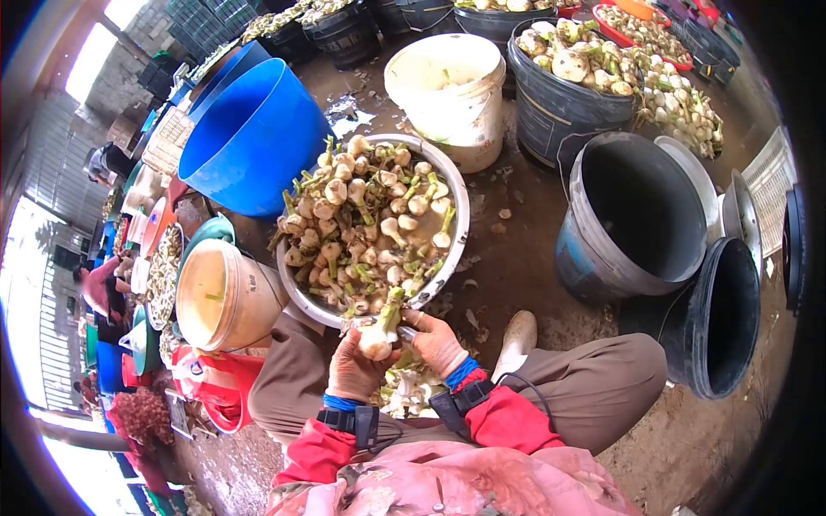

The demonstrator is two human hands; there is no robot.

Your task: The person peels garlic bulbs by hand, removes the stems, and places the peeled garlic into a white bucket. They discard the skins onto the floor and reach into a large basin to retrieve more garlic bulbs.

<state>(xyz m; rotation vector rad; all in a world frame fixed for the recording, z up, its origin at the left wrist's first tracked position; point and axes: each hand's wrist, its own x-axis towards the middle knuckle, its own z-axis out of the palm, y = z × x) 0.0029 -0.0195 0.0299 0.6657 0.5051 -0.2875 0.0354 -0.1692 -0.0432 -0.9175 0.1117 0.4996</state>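
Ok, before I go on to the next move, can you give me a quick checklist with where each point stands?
1. Bulb secure in the left grip: ok, the fingers hold it from the side.
2. Metal tool in the right grip: ok, held close beside the bulb.
3. Tool's edge clear of the fingers: cannot tell, most of the tool is hidden.
4. Bulb free of its stem: not ok, the green stem is attached.
5. More bulbs nearby: ok, the basin just ahead holds plenty.
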